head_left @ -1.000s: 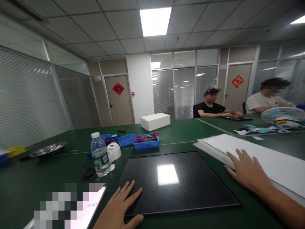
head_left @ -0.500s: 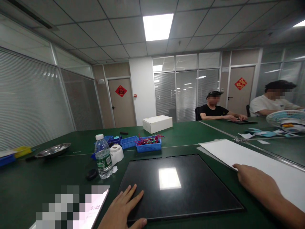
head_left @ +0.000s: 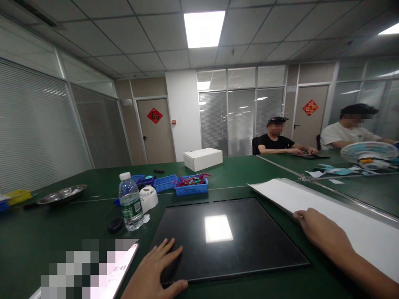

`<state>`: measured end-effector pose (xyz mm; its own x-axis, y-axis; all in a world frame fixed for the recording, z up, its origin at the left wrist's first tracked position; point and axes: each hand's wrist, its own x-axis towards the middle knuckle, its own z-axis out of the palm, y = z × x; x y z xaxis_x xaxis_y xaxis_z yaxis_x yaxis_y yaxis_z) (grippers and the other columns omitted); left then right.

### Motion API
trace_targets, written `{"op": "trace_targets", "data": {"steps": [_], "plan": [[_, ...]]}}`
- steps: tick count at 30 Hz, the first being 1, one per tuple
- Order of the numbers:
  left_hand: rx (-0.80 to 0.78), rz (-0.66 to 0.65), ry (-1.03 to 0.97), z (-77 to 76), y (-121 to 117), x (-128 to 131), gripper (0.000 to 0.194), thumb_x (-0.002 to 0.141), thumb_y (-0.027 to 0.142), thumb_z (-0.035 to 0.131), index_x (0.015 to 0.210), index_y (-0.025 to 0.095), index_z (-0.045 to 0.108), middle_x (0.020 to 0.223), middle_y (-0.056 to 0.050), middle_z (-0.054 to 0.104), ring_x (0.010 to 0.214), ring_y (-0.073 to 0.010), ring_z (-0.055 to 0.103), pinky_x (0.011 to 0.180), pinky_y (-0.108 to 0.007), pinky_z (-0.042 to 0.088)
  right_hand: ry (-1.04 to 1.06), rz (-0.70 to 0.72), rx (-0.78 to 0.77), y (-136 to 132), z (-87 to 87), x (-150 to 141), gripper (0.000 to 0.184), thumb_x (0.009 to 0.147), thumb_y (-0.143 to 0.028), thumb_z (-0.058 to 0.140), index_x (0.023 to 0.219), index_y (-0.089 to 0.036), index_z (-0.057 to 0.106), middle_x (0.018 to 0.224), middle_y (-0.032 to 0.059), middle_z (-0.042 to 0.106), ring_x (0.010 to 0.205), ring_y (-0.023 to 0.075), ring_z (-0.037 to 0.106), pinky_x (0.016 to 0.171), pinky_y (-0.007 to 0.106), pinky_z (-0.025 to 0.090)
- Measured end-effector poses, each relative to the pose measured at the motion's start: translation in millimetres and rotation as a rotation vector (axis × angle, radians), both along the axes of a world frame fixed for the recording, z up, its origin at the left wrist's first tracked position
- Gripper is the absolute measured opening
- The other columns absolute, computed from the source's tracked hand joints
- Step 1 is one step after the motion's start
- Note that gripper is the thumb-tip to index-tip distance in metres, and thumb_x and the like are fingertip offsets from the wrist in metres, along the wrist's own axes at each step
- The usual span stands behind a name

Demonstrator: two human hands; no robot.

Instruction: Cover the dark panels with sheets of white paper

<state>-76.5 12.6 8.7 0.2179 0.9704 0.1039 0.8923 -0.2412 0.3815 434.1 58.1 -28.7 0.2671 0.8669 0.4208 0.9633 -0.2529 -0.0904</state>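
A flat black panel (head_left: 237, 257), like a bare display screen, lies on the green table in front of me and mirrors the ceiling light. My left hand (head_left: 156, 270) rests with spread fingers on its front left corner. To the right, a large white sheet (head_left: 336, 216) lies at a slant, with a greyish layer showing along its far edge. My right hand (head_left: 324, 230) pinches the sheet's near left edge; the fingertips are partly hidden. A lit phone (head_left: 121, 270) lies left of my left hand, partly blurred out.
Behind the panel stand a water bottle (head_left: 131, 205), a white vented device (head_left: 148, 199), a blue bin (head_left: 191, 189) of red wired parts and a white box (head_left: 203, 159). A metal pan (head_left: 62, 195) sits at left. Two people work across the table, near a fan (head_left: 369, 154).
My right hand has closed more on the white sheet's edge, and the sheet has shifted slightly. My left hand stays on the panel. The whole view has shifted a little.
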Motion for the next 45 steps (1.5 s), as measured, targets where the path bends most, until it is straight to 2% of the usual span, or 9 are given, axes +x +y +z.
{"op": "trace_targets", "data": {"steps": [2, 8, 14, 18, 22, 27, 31, 37, 45], "plan": [[-0.004, 0.005, 0.006, -1.0, 0.8, -0.4, 0.065, 0.075, 0.056, 0.072, 0.135, 0.035, 0.06, 0.153, -0.006, 0.046, 0.144, -0.0361, 0.039, 0.117, -0.062, 0.031, -0.039, 0.002, 0.027, -2.8, 6.2, -3.2, 0.051, 0.097, -0.036, 0.026, 0.1, -0.016, 0.072, 0.091, 0.0157, 0.067, 0.076, 0.0253, 0.065, 0.058, 0.036, 0.048], [-0.026, -0.005, 0.023, -2.0, 1.2, -3.7, 0.07, 0.075, 0.056, 0.072, 0.139, 0.033, 0.057, 0.155, -0.005, 0.044, 0.146, -0.0356, 0.037, 0.119, -0.061, 0.029, -0.201, 0.097, 0.175, -15.4, 28.3, -40.8, 0.042, 0.096, -0.024, 0.031, 0.123, -0.015, 0.062, 0.126, 0.0149, 0.06, 0.1, 0.0252, 0.062, 0.071, 0.035, 0.052], [0.056, 0.059, -0.18, -5.4, 1.8, -8.2, 0.062, 0.094, 0.061, 0.041, 0.147, 0.03, 0.047, 0.16, -0.004, 0.039, 0.146, -0.0287, 0.038, 0.12, -0.056, 0.03, -0.39, 0.605, 0.427, -37.3, 16.9, -128.9, 0.036, 0.091, -0.011, 0.042, 0.115, -0.022, 0.066, 0.11, 0.0061, 0.071, 0.093, 0.0186, 0.067, 0.081, 0.032, 0.053], [0.106, 0.197, -0.324, -8.9, 3.3, -11.1, 0.066, 0.098, 0.062, 0.025, 0.149, 0.024, 0.045, 0.16, -0.006, 0.041, 0.147, -0.0273, 0.036, 0.121, -0.056, 0.026, -0.221, 0.808, 0.321, -55.4, 2.9, -172.6, 0.026, 0.09, -0.012, 0.047, 0.102, -0.025, 0.067, 0.094, 0.0001, 0.072, 0.076, 0.0144, 0.066, 0.07, 0.027, 0.05], [0.1, 0.261, -0.312, -10.4, 5.4, -12.2, 0.069, 0.098, 0.061, 0.028, 0.149, 0.019, 0.044, 0.157, -0.01, 0.044, 0.146, -0.0297, 0.04, 0.121, -0.057, 0.029, -0.113, 0.941, 0.324, -62.0, -1.8, -183.0, 0.028, 0.095, -0.015, 0.043, 0.103, -0.026, 0.067, 0.096, -0.0009, 0.073, 0.08, 0.0132, 0.068, 0.071, 0.026, 0.049], [0.019, 0.241, -0.124, -9.7, 6.7, -9.3, 0.069, 0.088, 0.05, 0.048, 0.149, 0.017, 0.045, 0.157, -0.009, 0.045, 0.143, -0.0327, 0.043, 0.118, -0.054, 0.037, -0.103, 1.07, 0.117, -62.3, 13.1, -178.1, 0.026, 0.098, -0.022, 0.047, 0.113, -0.027, 0.067, 0.109, -0.0016, 0.074, 0.099, 0.0155, 0.07, 0.083, 0.028, 0.053], [0.026, 0.21, -0.077, -13.8, 9.4, -11.5, 0.058, 0.083, 0.045, 0.052, 0.136, 0.021, 0.061, 0.155, -0.006, 0.048, 0.141, -0.0313, 0.047, 0.118, -0.05, 0.037, -0.07, 1.138, -0.079, -69.6, 33.0, -177.7, 0.036, 0.097, -0.018, 0.045, 0.126, -0.024, 0.065, 0.127, 0.0018, 0.068, 0.121, 0.0179, 0.062, 0.098, 0.032, 0.052], [0.049, 0.18, -0.114, -24.2, 19.4, -21.0, 0.05, 0.085, 0.049, 0.052, 0.125, 0.025, 0.069, 0.151, -0.004, 0.054, 0.136, -0.0298, 0.053, 0.117, -0.05, 0.038, -0.01, 1.087, -0.179, -70.3, 37.1, -166.0, 0.043, 0.101, -0.03, 0.038, 0.14, -0.029, 0.056, 0.145, 0.0031, 0.054, 0.135, 0.0198, 0.049, 0.111, 0.039, 0.045], [-0.017, 0.137, -0.037, -14.1, 11.5, -9.5, 0.053, 0.087, 0.056, 0.049, 0.127, 0.029, 0.069, 0.154, -0.001, 0.049, 0.143, -0.0314, 0.043, 0.119, -0.053, 0.034, 0.119, 0.672, -0.263, -50.3, 20.7, -139.9, 0.057, 0.098, -0.063, 0.032, 0.139, -0.033, 0.057, 0.15, 0.0037, 0.049, 0.14, 0.0303, 0.042, 0.115, 0.059, 0.034]]}}
